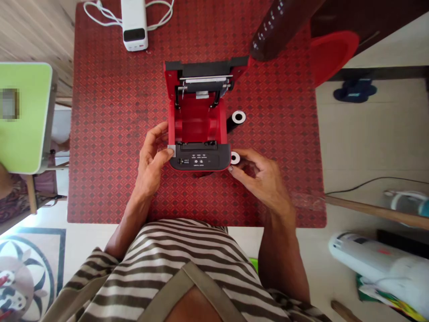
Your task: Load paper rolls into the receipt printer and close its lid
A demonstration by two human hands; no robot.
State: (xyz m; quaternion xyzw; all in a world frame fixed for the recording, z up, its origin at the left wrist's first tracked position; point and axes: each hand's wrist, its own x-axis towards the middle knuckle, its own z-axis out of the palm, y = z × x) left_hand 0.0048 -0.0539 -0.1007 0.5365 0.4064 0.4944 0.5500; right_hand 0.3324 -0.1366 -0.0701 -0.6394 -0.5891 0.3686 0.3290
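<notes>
A red and black desktop printer (197,123) stands on the table with its lid raised. Its red inner bay lies bare. My left hand (152,163) grips the printer's left side, thumb on the front corner and fingers behind. At the printer's right front corner, my right hand (259,174) is closed around a small roll (235,158) with a white ring-shaped end. Most of that roll is hidden by the printer and my fingers. A second roll (238,117), black with a white end, lies against the printer's right side.
The table (110,112) has a red patterned cover. A white power bank (134,27) with white cables sits at the back left, and a dark bottle-like object (268,42) at the back right. A green table (27,134) stands to the left, a red stool (335,56) to the right.
</notes>
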